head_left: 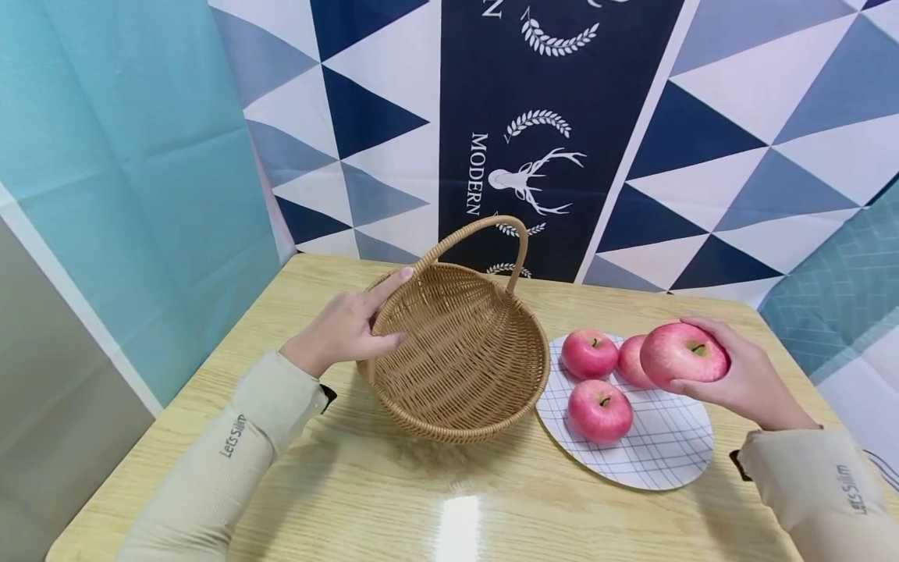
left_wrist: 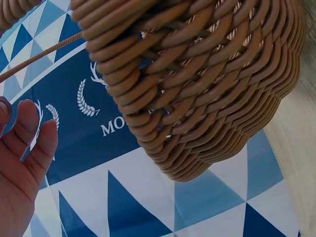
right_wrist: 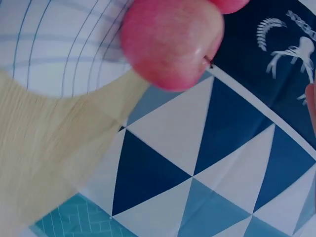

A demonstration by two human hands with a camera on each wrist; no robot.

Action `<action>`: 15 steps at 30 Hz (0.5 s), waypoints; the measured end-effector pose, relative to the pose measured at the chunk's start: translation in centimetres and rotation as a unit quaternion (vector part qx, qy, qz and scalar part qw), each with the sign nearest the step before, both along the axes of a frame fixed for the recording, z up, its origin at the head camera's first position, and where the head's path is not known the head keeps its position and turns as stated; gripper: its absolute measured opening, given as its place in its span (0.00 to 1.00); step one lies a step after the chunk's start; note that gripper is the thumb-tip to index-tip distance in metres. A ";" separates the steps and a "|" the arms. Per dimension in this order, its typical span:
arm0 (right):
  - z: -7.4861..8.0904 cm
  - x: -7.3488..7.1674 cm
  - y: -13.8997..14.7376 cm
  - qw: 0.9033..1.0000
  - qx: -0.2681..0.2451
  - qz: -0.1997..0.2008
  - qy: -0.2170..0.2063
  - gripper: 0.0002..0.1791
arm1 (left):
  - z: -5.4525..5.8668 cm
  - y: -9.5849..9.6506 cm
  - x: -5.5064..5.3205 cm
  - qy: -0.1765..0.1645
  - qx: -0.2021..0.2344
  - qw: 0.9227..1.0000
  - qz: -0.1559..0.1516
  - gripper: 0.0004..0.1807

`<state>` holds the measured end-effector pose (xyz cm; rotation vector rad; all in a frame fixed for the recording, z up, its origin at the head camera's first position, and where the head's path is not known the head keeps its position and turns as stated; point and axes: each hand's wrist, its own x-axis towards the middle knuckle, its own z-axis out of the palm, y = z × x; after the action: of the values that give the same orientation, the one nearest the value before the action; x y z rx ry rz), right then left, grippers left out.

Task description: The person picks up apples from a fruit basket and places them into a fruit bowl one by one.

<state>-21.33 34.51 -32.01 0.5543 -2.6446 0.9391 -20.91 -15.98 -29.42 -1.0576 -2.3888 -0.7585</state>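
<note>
My left hand [head_left: 347,324] holds the left rim of a wicker basket [head_left: 460,351], its thumb inside the rim and its index finger along the handle base. In the left wrist view, fingers [left_wrist: 42,143] show beside the basket's woven side [left_wrist: 197,89]. My right hand [head_left: 747,371] grips a red apple [head_left: 677,355] above the right part of a plate [head_left: 667,453]. Three more apples lie on that plate: one behind left [head_left: 588,353], one in front [head_left: 599,412], and one [head_left: 634,363] partly hidden by the held apple. The right wrist view shows an apple [right_wrist: 170,42] by the plate's edge.
A light wooden table [head_left: 393,499] carries the basket and, to its right, the white checked plate. The basket's arched handle [head_left: 520,230] rises at the back. Behind the table hangs a patterned cloth [head_left: 386,101], with a teal curtain [head_left: 126,156] on the left.
</note>
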 end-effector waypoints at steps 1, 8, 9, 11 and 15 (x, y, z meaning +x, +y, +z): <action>-0.2 0.1 0.0 1.000 -0.006 -0.002 0.003 0.46 | 0.1 0.0 0.0 0.000 0.002 1.000 -0.001 0.42; -1.7 0.9 0.3 0.999 -0.035 -0.023 -0.002 0.46 | 0.0 -0.2 0.2 0.032 0.017 0.999 -0.012 0.45; -1.9 1.0 0.5 0.999 -0.036 -0.029 -0.004 0.46 | 0.0 -0.2 0.2 0.037 0.016 0.999 -0.014 0.46; -2.4 1.3 0.9 0.998 -0.041 -0.037 -0.011 0.46 | 0.0 -0.1 0.2 0.040 0.013 0.999 -0.015 0.47; -3.6 1.9 1.3 0.998 -0.037 -0.050 -0.026 0.46 | 0.0 0.1 0.5 0.026 0.004 1.000 -0.009 0.46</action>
<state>-19.47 35.77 -35.60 0.3819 -2.6438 1.0298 -20.46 -15.91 -29.43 -1.0835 -2.3333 -0.7368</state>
